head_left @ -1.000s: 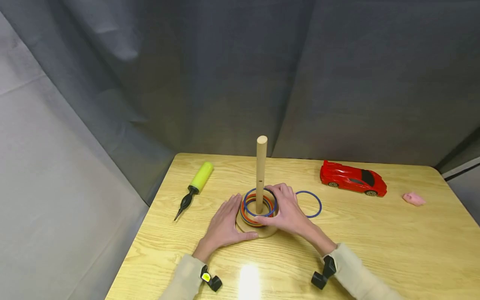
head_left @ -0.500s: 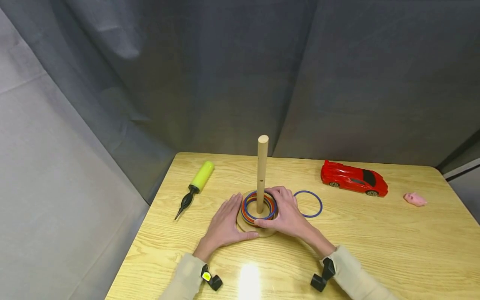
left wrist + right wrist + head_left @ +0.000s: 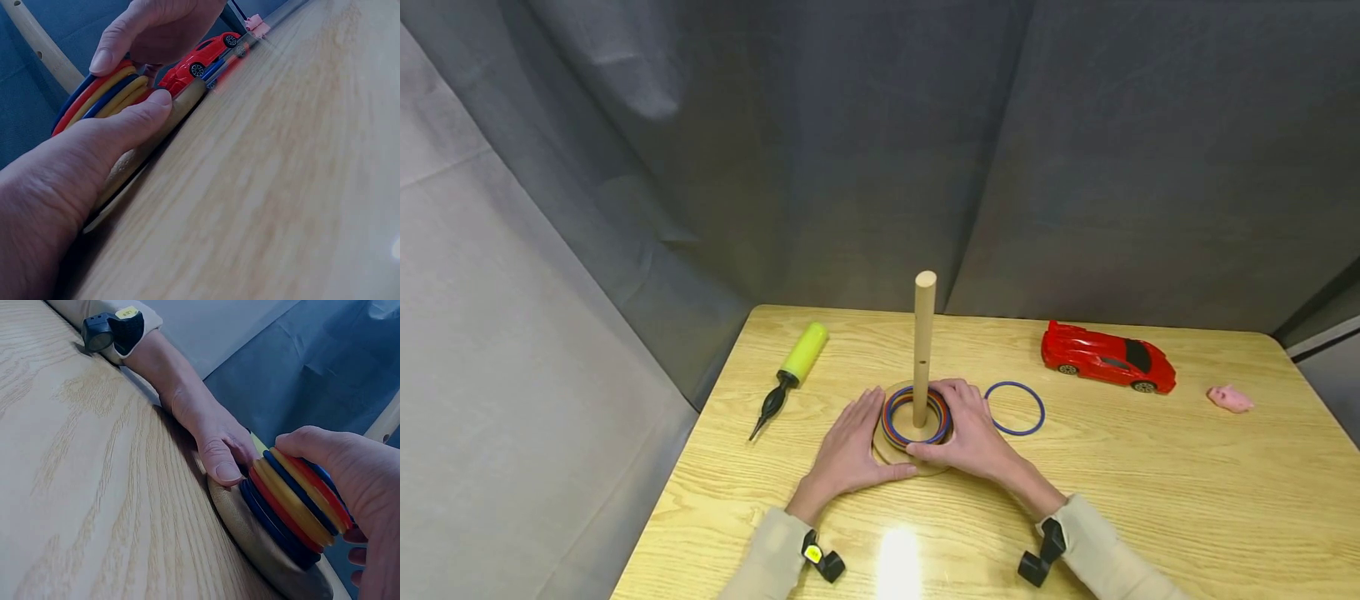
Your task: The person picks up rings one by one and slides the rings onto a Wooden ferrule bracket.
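A tall wooden peg [image 3: 923,350] rises from a round wooden base [image 3: 240,515] on the table. Blue, red and yellow rings [image 3: 290,500] lie stacked around the foot of the peg. My left hand [image 3: 848,452] holds the base from the left, thumb at the front edge and fingers along the far side. From the right, my right hand [image 3: 973,433] grips the rings at the top of the stack, a blue one uppermost, between thumb and fingers. In the right wrist view its other fingertips are partly hidden behind the stack. A loose blue ring [image 3: 1042,408] lies flat just right of the right hand.
A yellow-green hand pump [image 3: 803,352] with a black nozzle lies to the left. At the back right stands a red toy car [image 3: 1105,358], with a small pink pig [image 3: 1229,398] beyond it. Dark cloth [image 3: 865,167] hangs behind the table's far edge.
My right hand has lowered a blue ring along the peg onto the stack, where it now rests level with the others. The left hand has stayed at the base.
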Action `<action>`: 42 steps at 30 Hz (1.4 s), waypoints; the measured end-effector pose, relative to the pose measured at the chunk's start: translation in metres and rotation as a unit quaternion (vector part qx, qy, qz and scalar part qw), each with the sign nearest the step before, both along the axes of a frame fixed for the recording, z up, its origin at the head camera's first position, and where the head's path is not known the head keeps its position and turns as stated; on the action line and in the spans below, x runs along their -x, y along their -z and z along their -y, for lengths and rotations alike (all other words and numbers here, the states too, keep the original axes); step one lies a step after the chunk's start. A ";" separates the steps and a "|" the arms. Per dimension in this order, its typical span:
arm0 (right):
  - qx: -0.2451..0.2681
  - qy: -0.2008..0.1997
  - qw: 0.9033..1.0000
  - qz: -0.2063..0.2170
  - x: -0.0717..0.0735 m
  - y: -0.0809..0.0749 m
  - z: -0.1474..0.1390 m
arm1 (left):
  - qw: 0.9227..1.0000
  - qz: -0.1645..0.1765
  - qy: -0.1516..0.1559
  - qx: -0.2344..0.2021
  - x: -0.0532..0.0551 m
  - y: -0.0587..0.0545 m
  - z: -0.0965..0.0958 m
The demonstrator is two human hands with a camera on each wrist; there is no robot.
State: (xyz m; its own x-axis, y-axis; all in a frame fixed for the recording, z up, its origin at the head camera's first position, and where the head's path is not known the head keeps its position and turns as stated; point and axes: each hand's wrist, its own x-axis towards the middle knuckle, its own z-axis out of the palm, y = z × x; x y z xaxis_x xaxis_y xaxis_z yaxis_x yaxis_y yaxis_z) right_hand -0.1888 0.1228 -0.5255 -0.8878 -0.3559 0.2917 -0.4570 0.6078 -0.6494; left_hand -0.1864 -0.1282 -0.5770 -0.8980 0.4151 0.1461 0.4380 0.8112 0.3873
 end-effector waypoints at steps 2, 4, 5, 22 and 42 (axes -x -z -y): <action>0.000 -0.002 1.000 0.001 0.000 0.000 0.000 | 1.000 0.000 0.000 0.000 0.000 0.000 0.000; -0.001 -0.004 1.000 -0.001 0.000 0.000 -0.001 | 1.000 -0.001 -0.002 0.002 0.000 0.001 0.000; 0.000 -0.006 1.000 -0.002 0.000 0.000 -0.001 | 1.000 -0.001 -0.002 0.002 0.000 0.001 0.000; 0.016 -0.025 0.999 0.027 -0.007 -0.006 -0.012 | 1.000 0.003 -0.002 0.004 0.000 0.002 -0.001; -0.017 0.042 0.999 0.005 -0.014 -0.001 -0.063 | 1.000 0.003 -0.002 -0.003 0.001 0.001 0.001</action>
